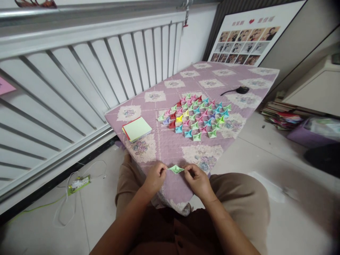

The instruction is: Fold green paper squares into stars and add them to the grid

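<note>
A light green folded paper boat [175,169] is stretched between my two hands, close to the near corner of the table. My left hand [157,176] pinches its left tip, and my right hand [197,179] pinches the right tip. Beyond them, several paper boats [195,124] in green, pink, red, blue and yellow stand in close rows. To the left lies a stack of square coloured paper [137,129], pale green on top with red and yellow edges showing.
The table's purple floral cloth [170,148] reaches my knees. A black object with a cable [242,90] rests at the far right. A white radiator [106,63] runs along the left, with a power strip [79,184] on the floor below. A photo board [245,39] leans behind.
</note>
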